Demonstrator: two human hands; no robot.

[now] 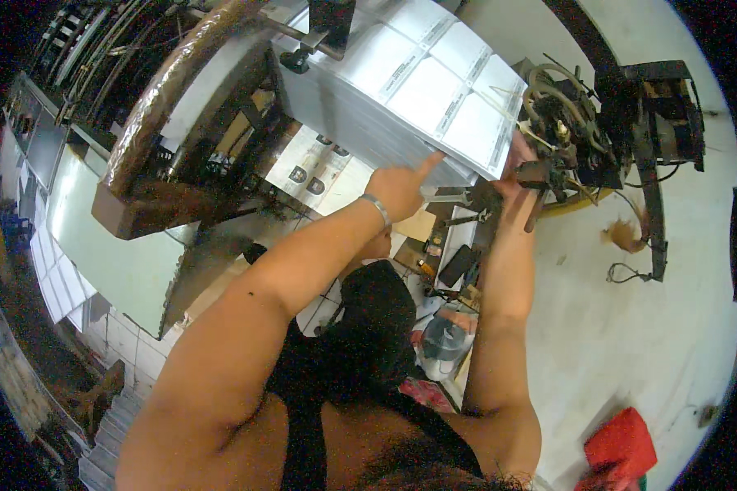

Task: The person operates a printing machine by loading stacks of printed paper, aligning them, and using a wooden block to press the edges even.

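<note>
A tall stack of printed paper sheets (434,90) fills the upper middle, its top sheet marked in white panels with dark lines of print. My left hand (399,190) is at the near side of the stack. Its index finger is stretched out against the sheet edges, while the other fingers are bent or hidden. My right hand (512,170) reaches the stack's right corner beside a dark machine head (569,131) with hoses. The paper and the machine parts cover most of its fingers, so their grip does not show. A metal band (377,210) circles my left wrist.
A brown-wrapped curved bar (160,90) and a pale green panel (110,229) stand at left. Below the stack are printed sheets (311,172) and a tray of tools (458,262). A pale wall (671,344) runs along the right, with red cloth (620,450) low down.
</note>
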